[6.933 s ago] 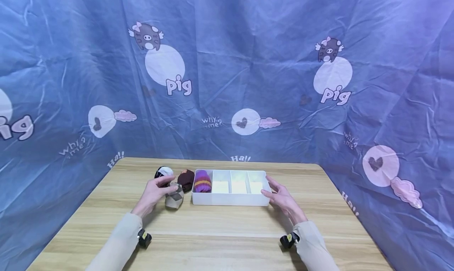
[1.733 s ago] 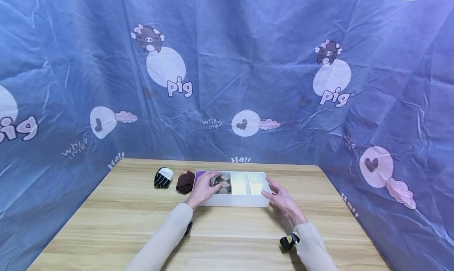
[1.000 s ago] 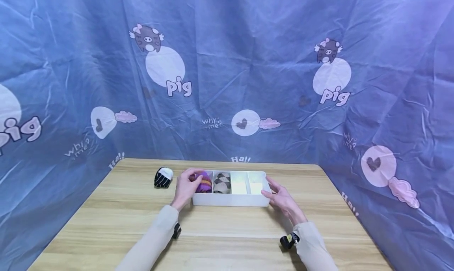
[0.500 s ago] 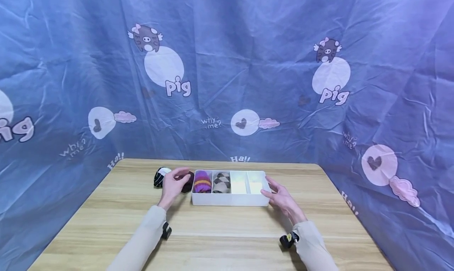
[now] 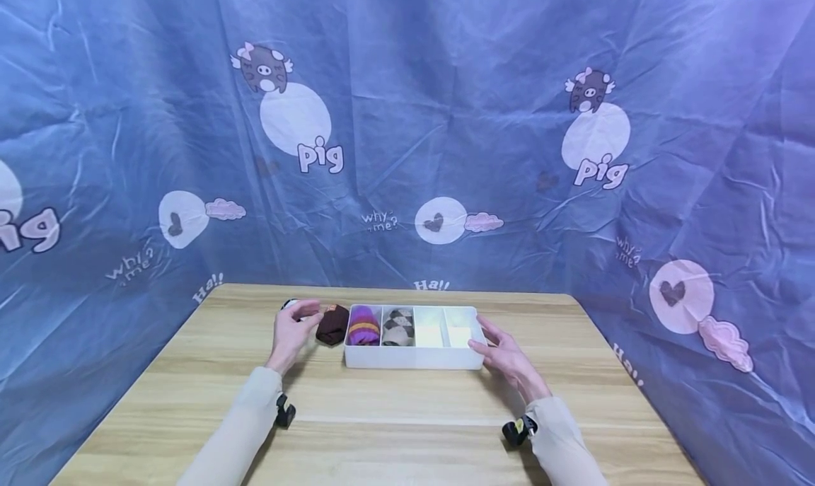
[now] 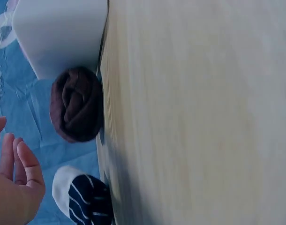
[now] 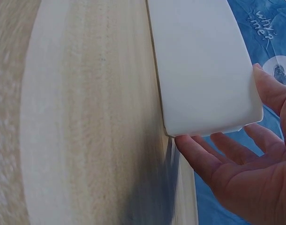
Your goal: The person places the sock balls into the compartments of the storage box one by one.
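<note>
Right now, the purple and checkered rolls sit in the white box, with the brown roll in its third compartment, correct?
No: the brown roll is not in the third compartment; the head view shows it on the table, just left of the white box. The purple roll and the checkered roll are inside.

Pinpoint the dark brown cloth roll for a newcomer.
On the pale wooden table stands a white rectangular divided box. Just outside its left end sits the dark brown cloth roll. It alone is nearly solid dark brown, unlike the purple striped cloth roll inside and the black and white cloth roll farther left.
</note>
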`<state>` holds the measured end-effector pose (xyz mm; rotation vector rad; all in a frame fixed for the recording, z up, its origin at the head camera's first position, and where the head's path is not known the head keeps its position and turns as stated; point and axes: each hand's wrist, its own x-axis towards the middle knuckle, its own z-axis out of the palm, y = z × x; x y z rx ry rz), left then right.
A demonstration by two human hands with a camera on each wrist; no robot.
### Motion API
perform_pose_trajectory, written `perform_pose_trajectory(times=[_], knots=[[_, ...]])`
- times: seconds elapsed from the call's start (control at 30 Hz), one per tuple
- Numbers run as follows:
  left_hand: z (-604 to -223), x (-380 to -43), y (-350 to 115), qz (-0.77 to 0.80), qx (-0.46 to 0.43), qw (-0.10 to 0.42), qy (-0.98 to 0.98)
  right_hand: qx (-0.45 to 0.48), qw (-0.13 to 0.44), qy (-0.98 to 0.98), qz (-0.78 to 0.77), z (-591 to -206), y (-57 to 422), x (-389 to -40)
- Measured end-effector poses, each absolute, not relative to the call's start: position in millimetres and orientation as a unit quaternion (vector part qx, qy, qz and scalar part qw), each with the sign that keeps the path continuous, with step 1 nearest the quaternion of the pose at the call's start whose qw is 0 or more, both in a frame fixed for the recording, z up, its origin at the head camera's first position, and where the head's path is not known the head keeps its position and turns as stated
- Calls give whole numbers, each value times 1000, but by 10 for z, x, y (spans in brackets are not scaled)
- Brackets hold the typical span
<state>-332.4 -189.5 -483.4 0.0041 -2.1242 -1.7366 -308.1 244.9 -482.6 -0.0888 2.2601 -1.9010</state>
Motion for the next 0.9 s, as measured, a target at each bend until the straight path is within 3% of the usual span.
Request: perform_pose_trajectory(times=[0.37, 0.63, 0.9], knots=[[-4798, -3362, -2146, -621, 59, 192, -758, -37, 96, 761, -641, -4791, 2442, -3057], [-4774, -3417, -2351, -605, 89, 149, -777, -43, 99, 757, -644, -4782, 2445, -3042], [-4795, -3505, -2482, -611, 95, 146, -772, -38, 96, 756, -646, -4811, 2441, -3059]])
